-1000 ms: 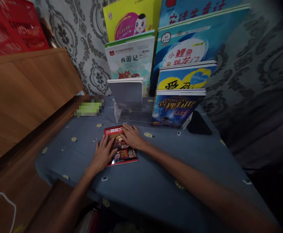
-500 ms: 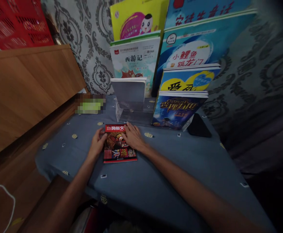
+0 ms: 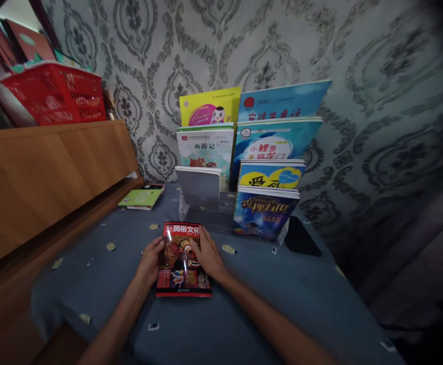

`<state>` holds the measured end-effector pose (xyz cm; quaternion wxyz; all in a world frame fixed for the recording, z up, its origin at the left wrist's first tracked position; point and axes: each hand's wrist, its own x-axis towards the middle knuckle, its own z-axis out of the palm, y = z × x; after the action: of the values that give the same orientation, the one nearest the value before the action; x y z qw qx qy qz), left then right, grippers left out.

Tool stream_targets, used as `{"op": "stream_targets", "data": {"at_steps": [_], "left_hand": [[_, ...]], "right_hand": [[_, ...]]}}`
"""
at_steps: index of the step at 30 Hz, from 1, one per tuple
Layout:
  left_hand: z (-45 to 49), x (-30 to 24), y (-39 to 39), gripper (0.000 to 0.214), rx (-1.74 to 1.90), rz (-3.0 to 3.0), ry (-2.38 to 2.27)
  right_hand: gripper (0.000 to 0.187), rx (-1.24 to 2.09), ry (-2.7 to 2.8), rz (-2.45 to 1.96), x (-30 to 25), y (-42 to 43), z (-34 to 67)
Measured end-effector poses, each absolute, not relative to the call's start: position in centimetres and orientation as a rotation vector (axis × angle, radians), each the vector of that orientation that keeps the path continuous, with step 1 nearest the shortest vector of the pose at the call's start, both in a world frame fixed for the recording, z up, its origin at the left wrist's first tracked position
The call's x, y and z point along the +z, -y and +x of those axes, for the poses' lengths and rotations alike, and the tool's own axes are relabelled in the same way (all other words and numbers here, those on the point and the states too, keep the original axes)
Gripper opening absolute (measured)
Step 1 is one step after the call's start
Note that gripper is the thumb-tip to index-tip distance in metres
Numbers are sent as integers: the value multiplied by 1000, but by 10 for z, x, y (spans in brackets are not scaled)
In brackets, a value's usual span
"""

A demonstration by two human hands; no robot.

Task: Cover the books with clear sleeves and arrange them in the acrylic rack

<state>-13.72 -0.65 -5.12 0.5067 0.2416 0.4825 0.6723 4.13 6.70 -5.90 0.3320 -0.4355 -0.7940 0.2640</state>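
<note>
A red-and-black picture book (image 3: 183, 271) with Chinese lettering is between my hands, cover up, slightly tilted with its far edge raised. My left hand (image 3: 150, 261) grips its left edge, fingers partly hidden behind it. Along the right edge my right hand (image 3: 209, 256) holds it, thumb on the cover and fingers over the side. Just beyond stands a clear book stand (image 3: 183, 208) with a grey-backed book (image 3: 200, 188) in its front slot. Behind that are a white book (image 3: 209, 144) and a yellow book (image 3: 202, 104).
At right, another rack holds several books, a dark blue one (image 3: 265, 215) in front. A black flat object (image 3: 301, 238) lies beside it. Green-covered books (image 3: 141, 197) lie at the far left of the blue cloth (image 3: 274, 294). A red basket (image 3: 61, 96) sits on a wooden cabinet (image 3: 54, 167).
The camera view has tilted up, showing more wall and the whole basket. My hands have closed on the book's two sides, and its far edge has come up toward me.
</note>
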Motion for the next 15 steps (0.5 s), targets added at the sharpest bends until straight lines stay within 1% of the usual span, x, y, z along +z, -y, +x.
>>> {"op": "stream_targets", "data": {"at_steps": [2,5,7,9,12,15], "left_hand": [[-135,-49,5,41,1650,603,-1153],[-129,-39,1,48,1696,630,-1188],[-124,-28,-3,51,1741,647,-1231],[-118,-14,-7,54,1799,684,-1269],[-111,4,-11,59,1895,806,-1339],[-110,10,-14,63,1982,955,-1358]], "right_hand": [[57,843,1886,-1073,-63,-66,42],[44,1117,1613,-987,-61,-65,38],[40,1229,1486,-917,-53,-63,35],[41,1214,1440,-857,-39,-60,32],[38,1010,1500,-810,-15,-53,34],[31,851,1606,-755,-2,-44,40]]}}
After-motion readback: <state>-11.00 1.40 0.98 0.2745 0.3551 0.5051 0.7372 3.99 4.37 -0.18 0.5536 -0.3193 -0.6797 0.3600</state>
